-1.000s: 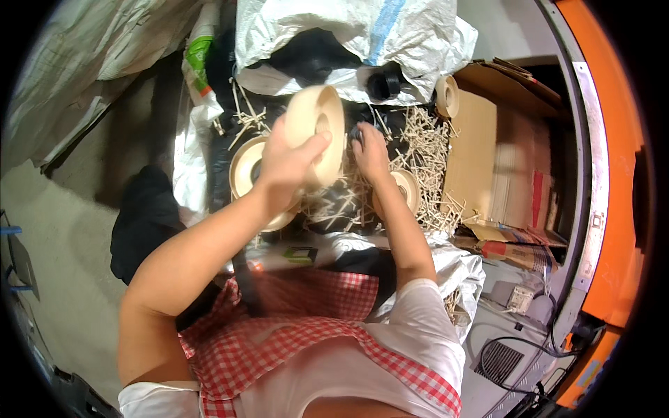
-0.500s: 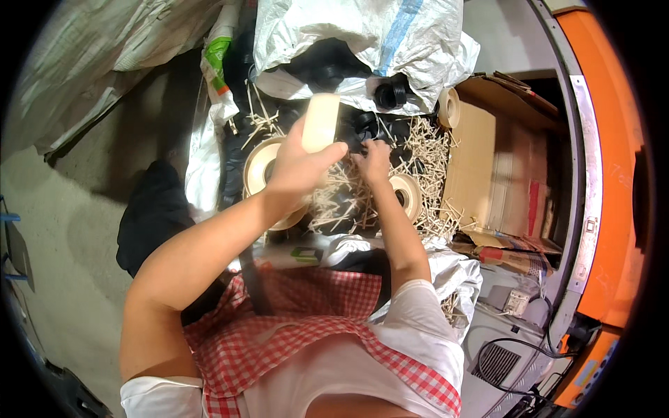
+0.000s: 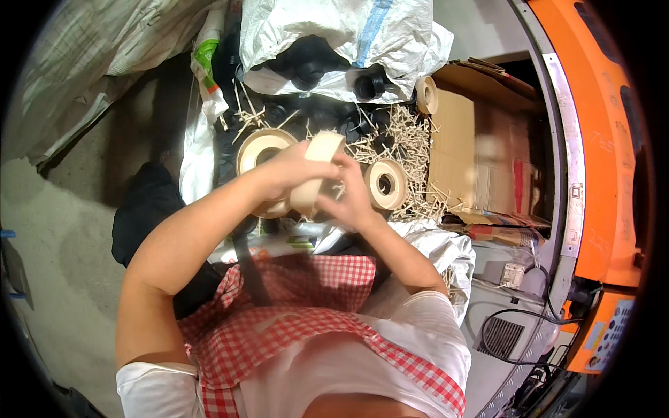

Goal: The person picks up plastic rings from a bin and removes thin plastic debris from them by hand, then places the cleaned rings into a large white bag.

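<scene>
My left hand (image 3: 289,171) is closed around a thick cream plastic ring (image 3: 325,148), holding it tilted on its edge above the pile. My right hand (image 3: 355,198) meets the ring's right side, its fingers and thumb curved onto it; their exact contact is partly hidden. Beneath and left of my left hand lies a wider cream flanged ring (image 3: 245,152), partly covered by my wrist. Just right of my right hand rests another cream ring (image 3: 400,187), hole facing up. Thin pale plastic sticks (image 3: 404,136) are scattered around them.
Black plastic fittings (image 3: 369,83) fill a white woven sack (image 3: 327,21) at the back. A cardboard box (image 3: 453,139) stands to the right, with a small cream ring (image 3: 422,87) by its corner. Farther right are an orange machine (image 3: 599,160) and a black cable (image 3: 488,327).
The ring in my left hand has come lower and nearer to me. My right hand has left the black fittings and moved back to the ring. The whole view has shifted slightly.
</scene>
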The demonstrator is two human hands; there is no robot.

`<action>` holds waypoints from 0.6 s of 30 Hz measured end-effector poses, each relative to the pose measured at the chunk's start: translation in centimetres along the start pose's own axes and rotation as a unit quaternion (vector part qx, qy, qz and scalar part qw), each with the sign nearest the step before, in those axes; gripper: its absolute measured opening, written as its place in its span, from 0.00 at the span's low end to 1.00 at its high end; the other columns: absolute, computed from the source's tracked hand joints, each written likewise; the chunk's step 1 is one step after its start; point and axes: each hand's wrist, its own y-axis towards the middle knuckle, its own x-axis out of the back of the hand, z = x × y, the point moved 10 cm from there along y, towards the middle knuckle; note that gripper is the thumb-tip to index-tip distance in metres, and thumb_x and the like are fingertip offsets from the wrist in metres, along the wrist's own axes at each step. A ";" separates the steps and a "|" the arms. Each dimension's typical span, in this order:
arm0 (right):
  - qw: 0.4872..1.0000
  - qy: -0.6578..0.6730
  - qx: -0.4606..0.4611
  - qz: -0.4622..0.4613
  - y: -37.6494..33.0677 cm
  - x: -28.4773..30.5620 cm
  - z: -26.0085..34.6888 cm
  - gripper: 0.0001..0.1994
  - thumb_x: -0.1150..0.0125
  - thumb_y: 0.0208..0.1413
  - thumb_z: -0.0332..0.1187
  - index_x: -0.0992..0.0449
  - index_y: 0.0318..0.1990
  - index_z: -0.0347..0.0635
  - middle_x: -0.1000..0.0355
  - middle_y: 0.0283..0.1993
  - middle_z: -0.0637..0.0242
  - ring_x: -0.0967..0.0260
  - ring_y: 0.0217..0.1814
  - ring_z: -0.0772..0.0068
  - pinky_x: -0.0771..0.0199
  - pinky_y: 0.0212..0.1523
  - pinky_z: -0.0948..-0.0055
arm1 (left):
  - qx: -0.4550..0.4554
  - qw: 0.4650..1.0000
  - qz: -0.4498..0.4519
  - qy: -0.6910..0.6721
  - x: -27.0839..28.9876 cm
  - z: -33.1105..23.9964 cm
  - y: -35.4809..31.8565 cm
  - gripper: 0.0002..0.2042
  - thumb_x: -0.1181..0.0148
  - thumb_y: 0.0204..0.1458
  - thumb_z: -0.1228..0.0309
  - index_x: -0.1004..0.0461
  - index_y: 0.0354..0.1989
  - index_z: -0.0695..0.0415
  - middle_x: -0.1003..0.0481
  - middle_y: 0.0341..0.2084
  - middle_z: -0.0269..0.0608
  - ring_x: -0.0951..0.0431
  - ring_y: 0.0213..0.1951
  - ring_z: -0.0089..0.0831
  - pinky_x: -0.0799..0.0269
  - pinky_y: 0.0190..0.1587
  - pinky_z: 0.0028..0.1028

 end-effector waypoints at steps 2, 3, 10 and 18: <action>0.938 0.247 -0.236 -0.058 -1.2 -1.3 -5.1 0.30 0.31 0.43 0.35 0.39 0.53 0.39 0.39 0.55 0.52 0.34 0.52 0.56 0.28 0.49 0.67 | -0.072 0.994 -0.065 0.056 1.3 1.6 0.7 0.28 0.39 0.45 0.67 0.39 0.55 0.61 0.29 0.43 0.42 0.25 0.39 0.28 0.26 0.40 0.27; 0.820 0.435 -0.371 -0.022 -1.6 -3.1 -6.4 0.34 0.30 0.42 0.34 0.42 0.55 0.38 0.40 0.55 0.52 0.33 0.50 0.58 0.27 0.47 0.70 | -0.070 0.984 -0.084 0.138 0.7 0.0 -0.4 0.30 0.38 0.43 0.66 0.40 0.56 0.62 0.28 0.42 0.43 0.25 0.39 0.29 0.27 0.42 0.27; 0.989 0.023 -0.069 -0.125 -0.2 0.2 -0.6 0.32 0.66 0.61 0.58 0.49 0.61 0.41 0.30 0.40 0.50 0.26 0.33 0.61 0.23 0.33 0.70 | -0.078 0.965 -0.134 0.213 0.9 -1.3 -1.7 0.36 0.37 0.39 0.65 0.41 0.59 0.62 0.27 0.41 0.47 0.26 0.43 0.29 0.31 0.46 0.27; 0.920 -0.335 -0.202 -0.029 -5.2 2.4 -15.6 0.35 0.40 0.48 0.49 0.43 0.59 0.35 0.28 0.37 0.51 0.30 0.41 0.50 0.32 0.44 0.58 | -0.018 0.920 -0.315 0.233 9.3 -0.2 -2.4 0.38 0.41 0.38 0.63 0.45 0.63 0.57 0.29 0.48 0.56 0.26 0.49 0.40 0.34 0.53 0.32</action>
